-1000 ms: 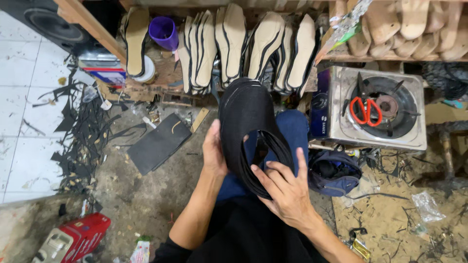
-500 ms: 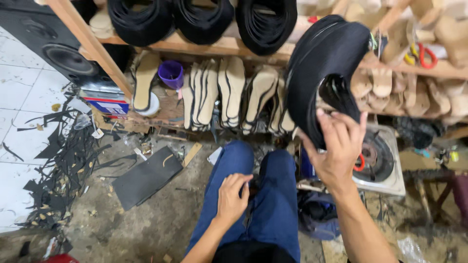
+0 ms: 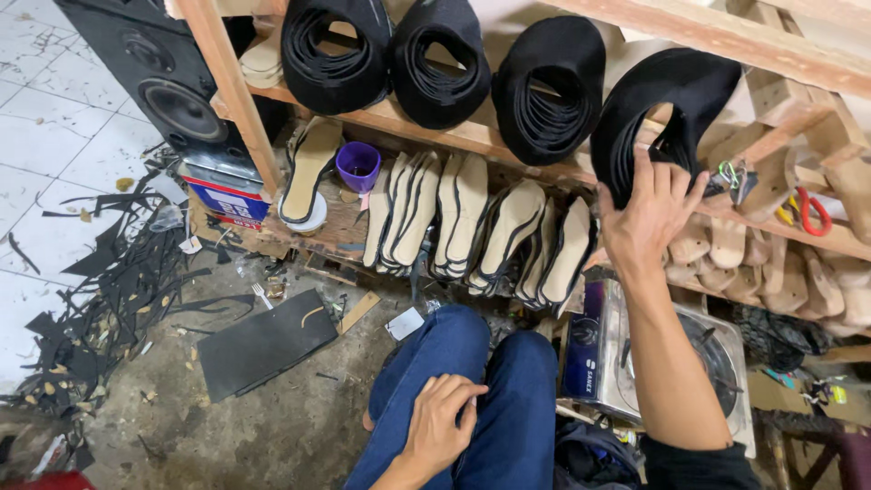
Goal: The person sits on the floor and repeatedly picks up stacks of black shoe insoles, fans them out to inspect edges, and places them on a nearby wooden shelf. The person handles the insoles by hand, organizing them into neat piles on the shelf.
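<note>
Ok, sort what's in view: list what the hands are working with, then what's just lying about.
In hand:
right hand on black shoe upper
three black uppers beside it
wooden shelf
left hand on knee

Lying about:
insoles
purple cup
speaker
black scraps
stove

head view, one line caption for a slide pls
Right hand presses a black shoe upper onto a wooden shelf; left hand rests on knee.
</note>
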{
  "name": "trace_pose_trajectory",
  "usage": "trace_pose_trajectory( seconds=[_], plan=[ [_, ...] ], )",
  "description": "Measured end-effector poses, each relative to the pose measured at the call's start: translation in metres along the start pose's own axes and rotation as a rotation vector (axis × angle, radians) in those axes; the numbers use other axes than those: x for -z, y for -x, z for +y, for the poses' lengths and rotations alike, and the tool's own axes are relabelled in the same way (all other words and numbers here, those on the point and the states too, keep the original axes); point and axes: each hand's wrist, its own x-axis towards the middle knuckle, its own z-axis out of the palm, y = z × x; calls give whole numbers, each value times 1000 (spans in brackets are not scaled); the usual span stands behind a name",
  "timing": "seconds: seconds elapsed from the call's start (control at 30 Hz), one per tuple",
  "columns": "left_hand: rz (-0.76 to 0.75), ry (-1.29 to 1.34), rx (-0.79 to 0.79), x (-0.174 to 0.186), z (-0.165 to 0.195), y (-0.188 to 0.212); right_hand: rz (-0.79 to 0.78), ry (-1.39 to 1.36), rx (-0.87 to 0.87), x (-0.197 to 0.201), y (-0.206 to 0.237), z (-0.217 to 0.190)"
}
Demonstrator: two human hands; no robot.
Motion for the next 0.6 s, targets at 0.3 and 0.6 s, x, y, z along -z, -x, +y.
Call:
trace_pose_trajectory(
  seconds=[0.3, 0.6],
  plan=[
    [1, -14, 17, 2, -1, 1, -177, -122, -64, -47, -46, 26],
    [66, -4, 31, -4, -4, 4, -116, -103, 7, -41, -43, 29]
  ],
)
